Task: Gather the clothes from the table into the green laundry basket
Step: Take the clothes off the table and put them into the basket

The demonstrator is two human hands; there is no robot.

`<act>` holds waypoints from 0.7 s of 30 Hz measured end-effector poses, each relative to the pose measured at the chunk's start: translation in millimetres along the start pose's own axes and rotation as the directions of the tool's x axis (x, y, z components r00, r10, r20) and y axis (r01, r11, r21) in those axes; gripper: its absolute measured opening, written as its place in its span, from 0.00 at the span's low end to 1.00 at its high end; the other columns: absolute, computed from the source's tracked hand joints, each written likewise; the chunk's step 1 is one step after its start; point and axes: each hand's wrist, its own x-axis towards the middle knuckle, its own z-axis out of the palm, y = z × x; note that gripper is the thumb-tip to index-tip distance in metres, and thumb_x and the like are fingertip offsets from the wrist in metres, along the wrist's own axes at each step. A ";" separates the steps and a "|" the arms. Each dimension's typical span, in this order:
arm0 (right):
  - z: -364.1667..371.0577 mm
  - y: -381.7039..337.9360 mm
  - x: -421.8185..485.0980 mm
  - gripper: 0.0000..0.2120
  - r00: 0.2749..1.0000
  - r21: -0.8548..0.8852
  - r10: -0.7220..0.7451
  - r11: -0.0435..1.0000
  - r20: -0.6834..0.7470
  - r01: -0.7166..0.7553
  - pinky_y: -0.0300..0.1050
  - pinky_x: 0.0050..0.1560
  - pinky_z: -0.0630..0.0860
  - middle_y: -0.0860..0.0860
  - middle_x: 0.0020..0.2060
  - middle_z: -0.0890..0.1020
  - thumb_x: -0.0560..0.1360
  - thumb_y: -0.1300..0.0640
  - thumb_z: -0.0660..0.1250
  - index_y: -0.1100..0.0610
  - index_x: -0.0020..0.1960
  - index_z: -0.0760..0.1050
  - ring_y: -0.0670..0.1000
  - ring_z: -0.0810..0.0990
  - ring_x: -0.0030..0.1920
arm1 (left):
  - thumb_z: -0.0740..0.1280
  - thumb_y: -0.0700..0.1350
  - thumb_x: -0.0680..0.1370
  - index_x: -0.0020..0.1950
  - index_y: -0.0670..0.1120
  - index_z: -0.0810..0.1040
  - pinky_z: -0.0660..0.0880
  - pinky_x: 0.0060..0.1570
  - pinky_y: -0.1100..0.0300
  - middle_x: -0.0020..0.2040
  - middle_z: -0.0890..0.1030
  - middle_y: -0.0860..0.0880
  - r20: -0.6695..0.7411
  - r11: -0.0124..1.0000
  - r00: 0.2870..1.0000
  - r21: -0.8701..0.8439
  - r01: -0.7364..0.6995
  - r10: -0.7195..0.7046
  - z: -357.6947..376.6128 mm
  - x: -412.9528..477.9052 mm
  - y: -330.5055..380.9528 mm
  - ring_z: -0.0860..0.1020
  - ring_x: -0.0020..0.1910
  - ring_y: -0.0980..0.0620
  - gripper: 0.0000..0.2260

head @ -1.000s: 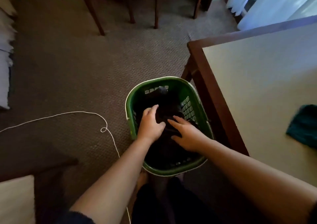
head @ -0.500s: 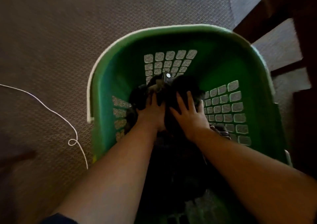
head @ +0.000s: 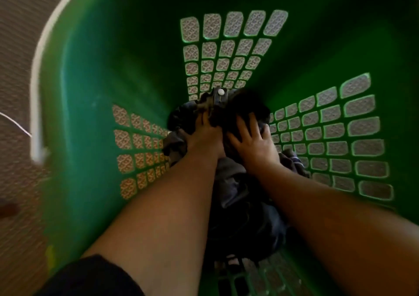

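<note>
Dark clothes point(head: 240, 205) lie in the green laundry basket point(head: 95, 80) under the left hand point(head: 204, 137) and right hand point(head: 252, 142), fingers spread flat and gripping nothing; press evenly, then release cleanly.

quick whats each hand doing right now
Left hand: open, pressing the dark crumpled clothes in the green plastic laundry basket.
Right hand: open, fingers spread, pressing the same clothes.

The green laundry basket point(head: 90, 87) is running off the far, right and near edges; the left hand point(head: 205, 140) is hiding its fingertips in the dark clothes point(head: 240, 205).
</note>
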 end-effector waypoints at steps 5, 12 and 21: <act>-9.7 -13.8 -80.3 0.42 0.990 0.217 0.139 0.966 0.029 -0.142 0.74 0.74 0.43 0.51 0.79 0.30 0.80 0.49 0.61 0.41 0.79 0.32 0.67 0.35 0.79 | 0.72 0.67 0.71 0.84 0.49 0.40 0.48 0.79 0.36 0.85 0.43 0.44 -0.013 0.996 0.998 0.065 0.054 -0.054 -22.4 -78.0 1.2 0.43 0.83 0.44 0.55; -23.2 -36.0 -175.4 0.46 0.953 0.501 0.093 0.834 0.287 -0.232 0.74 0.73 0.44 0.46 0.80 0.34 0.74 0.31 0.60 0.37 0.77 0.30 0.64 0.37 0.80 | 0.73 0.67 0.71 0.83 0.50 0.32 0.46 0.77 0.32 0.83 0.34 0.41 0.264 0.987 0.954 0.118 0.110 -0.138 -33.5 -193.9 7.1 0.40 0.82 0.34 0.60; -0.7 -50.0 -155.3 0.66 0.886 0.421 -0.027 0.887 0.462 -0.192 0.75 0.73 0.49 0.50 0.78 0.28 0.65 0.36 0.78 0.36 0.74 0.23 0.70 0.34 0.78 | 0.77 0.54 0.74 0.80 0.53 0.26 0.55 0.78 0.39 0.81 0.29 0.39 0.305 0.956 0.906 0.082 0.283 -0.294 25.1 -187.4 4.1 0.43 0.81 0.31 0.60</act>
